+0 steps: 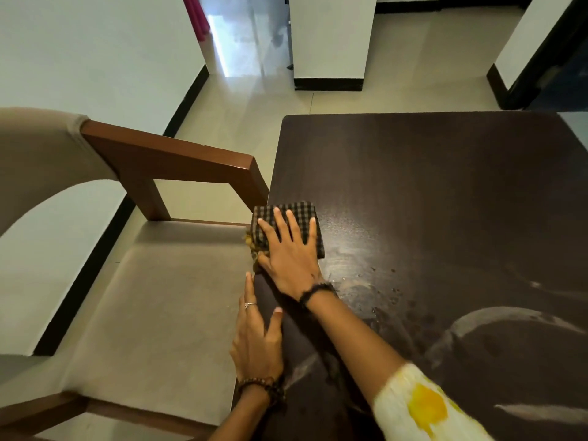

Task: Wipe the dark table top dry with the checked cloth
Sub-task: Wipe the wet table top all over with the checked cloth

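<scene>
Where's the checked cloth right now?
In the head view, the checked cloth lies folded at the table top's left edge, under the right hand, beside the chair.

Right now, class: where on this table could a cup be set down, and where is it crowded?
Free: the far half of the dark table top, beyond the checked cloth, and its right side. Crowded: the near left edge, where the right hand presses the cloth and the left hand rests; water drops lie beside them.

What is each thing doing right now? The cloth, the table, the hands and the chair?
Checked cloth: folded, flat at the table's left edge.
Table top: droplets near the cloth.
Right hand: flat, fingers spread, presses the cloth.
Left hand: rests open on the table edge.
Chair: beside the table, unoccupied.
</scene>
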